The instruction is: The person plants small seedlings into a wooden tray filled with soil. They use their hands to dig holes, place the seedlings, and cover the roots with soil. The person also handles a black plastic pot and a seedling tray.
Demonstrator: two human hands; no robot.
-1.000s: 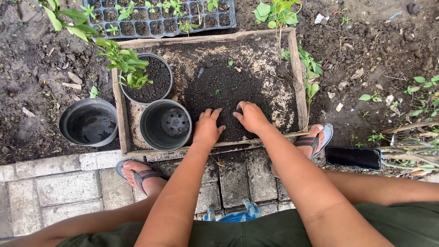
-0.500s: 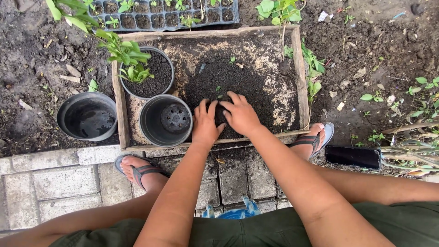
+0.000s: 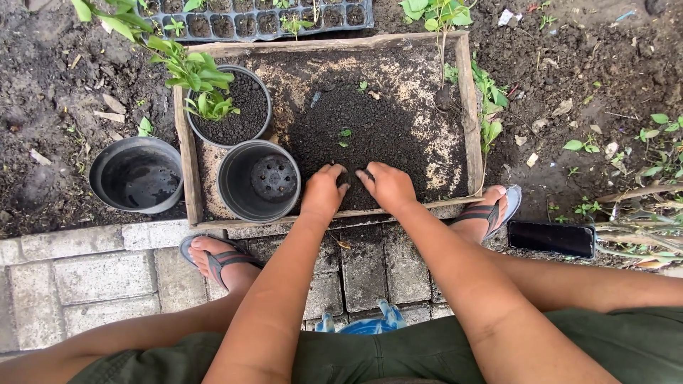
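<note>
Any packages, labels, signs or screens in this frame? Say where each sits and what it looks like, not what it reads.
Flat black rectangular phone: lies on the soil at right, beside the sandalled foot, dark glossy screen up, showing nothing.
Blue plastic item: on the grey pavers between the person's legs, mostly hidden; cannot tell if it is a package.
No labels or signs visible.

We are reaching both bare arms forward from the frame's bottom toward its centre. Left hand (image 3: 324,193) and right hand (image 3: 388,188) are lying palm-down, side by side, fingers curling downward.
</note>
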